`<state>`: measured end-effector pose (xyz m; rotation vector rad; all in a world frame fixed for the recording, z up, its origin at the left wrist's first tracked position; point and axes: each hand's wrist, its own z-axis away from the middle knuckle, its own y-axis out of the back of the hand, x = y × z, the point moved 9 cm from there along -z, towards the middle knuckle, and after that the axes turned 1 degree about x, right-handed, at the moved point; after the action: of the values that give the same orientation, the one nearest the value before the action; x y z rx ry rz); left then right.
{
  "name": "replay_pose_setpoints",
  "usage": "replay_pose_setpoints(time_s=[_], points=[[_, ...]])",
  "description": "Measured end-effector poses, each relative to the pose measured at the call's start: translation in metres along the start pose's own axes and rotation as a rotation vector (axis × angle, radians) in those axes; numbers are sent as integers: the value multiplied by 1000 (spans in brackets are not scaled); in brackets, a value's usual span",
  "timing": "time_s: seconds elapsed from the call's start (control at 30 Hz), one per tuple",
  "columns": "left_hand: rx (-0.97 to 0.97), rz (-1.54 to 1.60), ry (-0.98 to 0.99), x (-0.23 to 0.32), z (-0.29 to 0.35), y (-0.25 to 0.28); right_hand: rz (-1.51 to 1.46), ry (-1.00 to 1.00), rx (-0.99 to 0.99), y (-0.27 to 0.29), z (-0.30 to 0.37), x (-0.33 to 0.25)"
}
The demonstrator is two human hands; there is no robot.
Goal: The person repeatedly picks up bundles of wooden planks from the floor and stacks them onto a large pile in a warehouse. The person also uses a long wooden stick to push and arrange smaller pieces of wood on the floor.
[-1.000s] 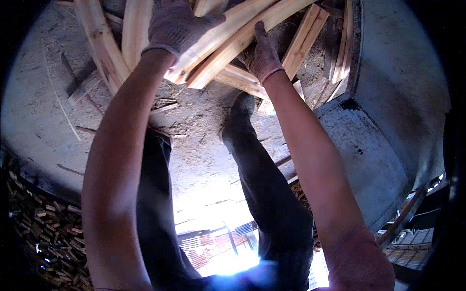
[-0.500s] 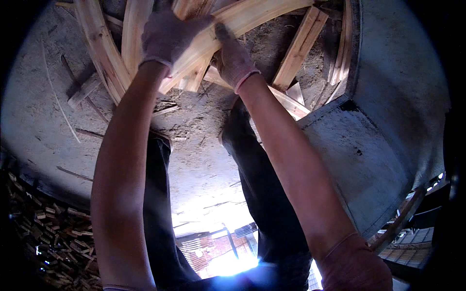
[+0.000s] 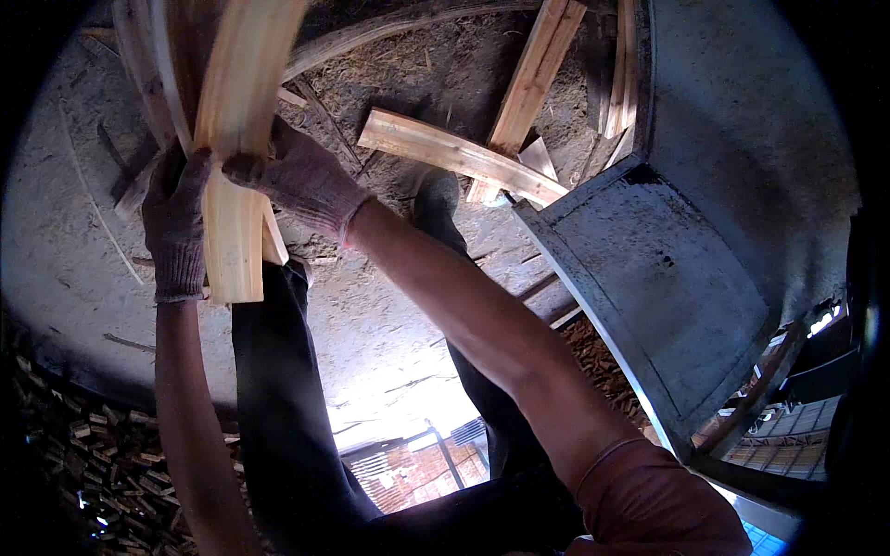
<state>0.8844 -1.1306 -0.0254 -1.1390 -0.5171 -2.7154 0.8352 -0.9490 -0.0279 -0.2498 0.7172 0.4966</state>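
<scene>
A scuffed grey panel (image 3: pixel 677 306) sits right of the littered floor (image 3: pixel 371 324), small wood blocks (image 3: pixel 111 463) heaped lower left.

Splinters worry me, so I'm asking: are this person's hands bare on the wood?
No, the left hand and right hand both wear knitted gloves.

The person wore long, near-black trousers (image 3: pixel 281 398). Above the trousers, the left hand (image 3: pixel 178 218) and right hand (image 3: pixel 311 181) had knitted gloves (image 3: pixel 320 193) of dull greyish pink with ribbed cuffs (image 3: pixel 179 283). Right of the trousers showed a short, dusky red sleeve (image 3: pixel 654 500) with a narrow hem. A rounded, dark grey shoe (image 3: pixel 436 192) topped the trousers' right leg.
</scene>
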Motion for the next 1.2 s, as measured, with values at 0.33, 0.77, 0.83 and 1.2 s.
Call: replay_pose_setpoints(time_s=[0.33, 0.77, 0.83, 1.2], points=[[379, -552, -54, 3, 11, 3, 1555, 34, 295, 189, 40, 107], [362, -699, -517, 74, 47, -38, 1139, -160, 896, 373, 38, 40], [342, -688, -637, 91, 52, -56, 1056, -240, 979, 401, 29, 58], [110, -383, -407, 89, 84, -93, 991, 119, 302, 231, -9, -37]])
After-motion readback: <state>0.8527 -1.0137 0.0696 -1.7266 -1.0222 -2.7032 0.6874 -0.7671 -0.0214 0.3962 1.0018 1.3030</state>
